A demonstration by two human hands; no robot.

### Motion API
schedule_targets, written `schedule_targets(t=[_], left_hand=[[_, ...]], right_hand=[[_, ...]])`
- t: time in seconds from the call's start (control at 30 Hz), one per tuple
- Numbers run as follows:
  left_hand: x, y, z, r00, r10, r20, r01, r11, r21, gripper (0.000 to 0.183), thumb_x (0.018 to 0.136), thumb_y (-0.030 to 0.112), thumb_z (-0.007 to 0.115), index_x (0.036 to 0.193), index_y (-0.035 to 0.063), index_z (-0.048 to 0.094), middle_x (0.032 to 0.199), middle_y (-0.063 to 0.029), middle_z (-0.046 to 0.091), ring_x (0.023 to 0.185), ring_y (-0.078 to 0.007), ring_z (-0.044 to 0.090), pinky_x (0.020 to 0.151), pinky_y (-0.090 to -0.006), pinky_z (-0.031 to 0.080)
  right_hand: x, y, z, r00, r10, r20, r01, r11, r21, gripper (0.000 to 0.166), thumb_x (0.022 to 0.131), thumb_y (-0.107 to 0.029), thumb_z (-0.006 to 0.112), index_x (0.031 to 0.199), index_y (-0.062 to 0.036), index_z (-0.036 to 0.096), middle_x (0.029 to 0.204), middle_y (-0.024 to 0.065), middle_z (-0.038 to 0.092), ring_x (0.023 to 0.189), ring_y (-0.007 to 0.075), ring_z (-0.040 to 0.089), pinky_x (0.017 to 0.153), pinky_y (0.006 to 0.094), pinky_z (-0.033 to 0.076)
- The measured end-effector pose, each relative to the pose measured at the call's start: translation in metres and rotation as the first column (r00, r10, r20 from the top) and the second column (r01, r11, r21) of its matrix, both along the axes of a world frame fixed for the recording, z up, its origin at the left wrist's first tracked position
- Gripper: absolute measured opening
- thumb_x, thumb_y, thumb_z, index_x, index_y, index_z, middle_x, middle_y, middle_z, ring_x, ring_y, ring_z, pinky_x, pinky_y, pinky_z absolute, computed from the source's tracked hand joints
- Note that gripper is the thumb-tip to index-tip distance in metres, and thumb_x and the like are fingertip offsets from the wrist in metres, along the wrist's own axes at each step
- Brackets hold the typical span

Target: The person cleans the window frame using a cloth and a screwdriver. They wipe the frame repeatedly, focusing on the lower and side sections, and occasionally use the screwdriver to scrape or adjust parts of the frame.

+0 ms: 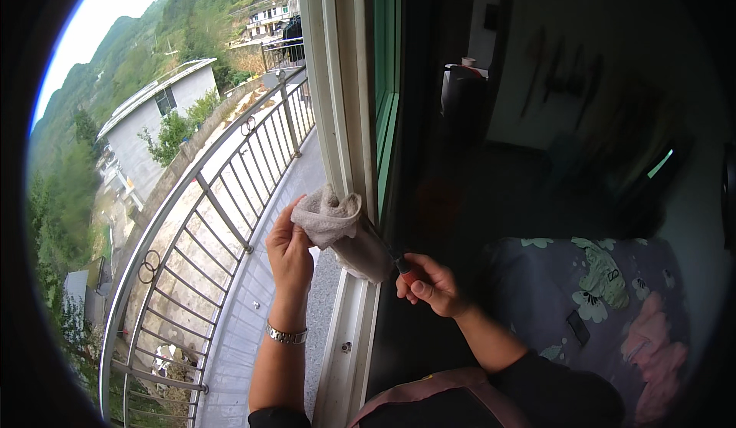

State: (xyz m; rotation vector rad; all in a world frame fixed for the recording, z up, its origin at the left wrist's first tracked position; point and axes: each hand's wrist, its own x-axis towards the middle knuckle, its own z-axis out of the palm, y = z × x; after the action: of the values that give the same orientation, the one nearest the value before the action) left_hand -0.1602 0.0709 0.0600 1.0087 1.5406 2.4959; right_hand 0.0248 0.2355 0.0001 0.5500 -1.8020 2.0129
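Note:
My left hand (pixel 290 249), with a metal-band watch (pixel 286 334) on the wrist, pinches a crumpled grey cloth (pixel 325 218) just outside the window frame. The cloth hangs over the lower part of the frame's upright (pixel 339 83) and drapes down to the right. To its right, my right hand (pixel 425 287) is closed around the red and black handle (pixel 407 270) of a tool. The tool's dark shaft runs up and left behind or against the cloth; its tip is hidden, so its kind cannot be told.
A white sliding-window track (pixel 351 336) runs towards me. Outside stands a curved metal balcony railing (pixel 201 186). Green-framed glass (pixel 388 123) is right of the upright. Indoors, a floral-covered bed (pixel 517 290) holds a phone (pixel 578 327) and pink fabric (pixel 650 347).

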Motion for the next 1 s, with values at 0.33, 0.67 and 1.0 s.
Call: schedule_targets(t=[0.33,0.67,1.0], left_hand=[[-0.02,-0.065,0.007,0.944,-0.266,0.197,0.243,0.961,0.133,0.043,0.089,0.031,0.059,0.118,0.0006,0.052,0.107,-0.0134,0.062,0.091,-0.0189,0.065,0.072,-0.0269,0.058],[0.05,-0.073,0.022,0.839,-0.438,0.322,0.427,0.898,0.11,0.053,0.092,0.024,0.056,0.133,-0.0038,0.038,0.111,-0.0155,0.059,0.09,-0.0171,0.063,0.06,-0.0225,0.055],[0.058,-0.089,0.026,0.995,-0.03,0.1,0.047,0.984,-0.172,0.056,0.089,0.03,0.059,0.127,-0.0073,0.044,0.113,-0.0157,0.059,0.091,-0.0164,0.062,0.074,-0.025,0.054]], right_hand=[[0.059,0.015,-0.011,0.945,-0.116,0.306,0.131,0.991,-0.029,0.027,0.068,-0.005,0.056,0.093,-0.0065,0.05,0.078,0.0061,0.056,0.068,0.0116,0.054,0.064,0.0237,0.046],[-0.008,-0.036,-0.01,0.93,-0.336,0.149,0.316,0.938,0.144,0.054,0.078,-0.015,0.077,0.123,0.0,0.05,0.062,-0.0059,0.049,0.055,-0.0012,0.041,0.05,0.0159,0.029],[-0.033,-0.052,-0.014,0.947,-0.321,0.028,0.308,0.927,0.212,0.011,0.08,-0.007,0.07,0.087,-0.0008,0.065,0.068,-0.0024,0.06,0.057,0.0036,0.051,0.052,0.0192,0.039]])
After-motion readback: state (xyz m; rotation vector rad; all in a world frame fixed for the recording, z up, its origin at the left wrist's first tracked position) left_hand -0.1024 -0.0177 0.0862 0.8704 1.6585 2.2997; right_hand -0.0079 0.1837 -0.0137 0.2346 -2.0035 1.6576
